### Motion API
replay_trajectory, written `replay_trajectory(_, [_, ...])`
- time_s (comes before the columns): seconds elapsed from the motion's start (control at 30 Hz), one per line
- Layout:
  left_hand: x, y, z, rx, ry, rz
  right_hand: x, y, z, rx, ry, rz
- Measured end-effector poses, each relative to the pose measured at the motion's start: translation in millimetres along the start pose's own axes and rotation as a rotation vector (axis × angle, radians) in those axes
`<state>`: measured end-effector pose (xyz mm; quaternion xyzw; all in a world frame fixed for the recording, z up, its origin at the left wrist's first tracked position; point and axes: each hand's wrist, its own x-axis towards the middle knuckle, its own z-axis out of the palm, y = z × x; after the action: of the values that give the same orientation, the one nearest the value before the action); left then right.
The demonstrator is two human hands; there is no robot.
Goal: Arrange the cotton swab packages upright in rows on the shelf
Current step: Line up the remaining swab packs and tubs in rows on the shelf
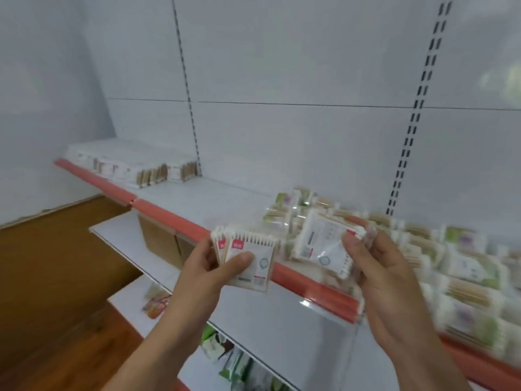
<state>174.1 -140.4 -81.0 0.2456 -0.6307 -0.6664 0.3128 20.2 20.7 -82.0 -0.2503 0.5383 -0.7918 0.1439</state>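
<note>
My left hand (208,270) holds a small stack of cotton swab packages (248,258), white with a pink label, thumb pressed on the front one. My right hand (380,266) grips another clear swab package (321,244), tilted, above the shelf's red front edge (315,289). Behind both hands a loose pile of swab packages (423,255) with green labels lies on the white shelf (203,196), blurred at the right. At the far left of the shelf stand neat rows of swab packages (132,165).
A white back panel with slotted uprights (417,114) rises behind the shelf. Lower shelves (270,320) jut out below, holding green-packaged goods (222,351). Cardboard boxes (160,241) sit under the top shelf. Wooden floor (56,277) lies to the left.
</note>
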Motion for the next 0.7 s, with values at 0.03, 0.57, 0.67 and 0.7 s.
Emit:
replay_trajectory(0.03, [1.2, -0.7, -30.5, -0.004, 0.020, -0.025, -1.5, 12.6, 29.2, 0.003, -0.017, 0.042])
replay_trajectory(0.57, [120.9, -45.0, -298.5, -0.070, 0.217, -0.181, 79.9, 176.2, 315.8, 0.058, -0.190, 0.262])
replay_trajectory(0.67, [179.1, -47.4, -337.6, -0.112, 0.197, -0.196, 122.1, 204.8, 357.2, 0.078, -0.173, 0.249])
replay_trajectory(0.7, [197.5, -46.5, -349.3, -0.117, 0.184, -0.198, 135.4, 211.2, 369.4, 0.079, -0.163, 0.257])
